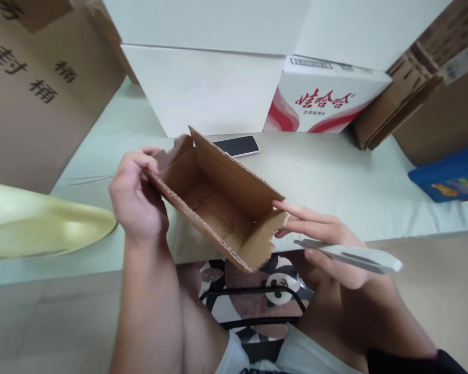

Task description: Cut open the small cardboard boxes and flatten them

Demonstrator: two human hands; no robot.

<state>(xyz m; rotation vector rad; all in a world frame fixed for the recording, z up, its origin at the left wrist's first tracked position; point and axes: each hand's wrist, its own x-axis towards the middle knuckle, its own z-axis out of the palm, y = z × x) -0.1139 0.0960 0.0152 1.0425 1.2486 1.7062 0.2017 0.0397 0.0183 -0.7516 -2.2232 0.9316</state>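
The mouth of the cardboard box (pixel 234 187) gapes upward, leaving a way inside, but the left hand (pixel 138 200) blocks its left end and the right hand (pixel 329 232), with a gray utility knife (pixel 356 255), its right end. Beyond the box, a low smartphone (pixel 239 146) and then a white carton (pixel 210 88) bar the way; to its right, open tabletop (pixel 323 176) runs toward a blue package (pixel 448 174).

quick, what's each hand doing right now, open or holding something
Left hand: closed on one end of the open cardboard box.
Right hand: holding a grey box cutter, also touching the box's other end.
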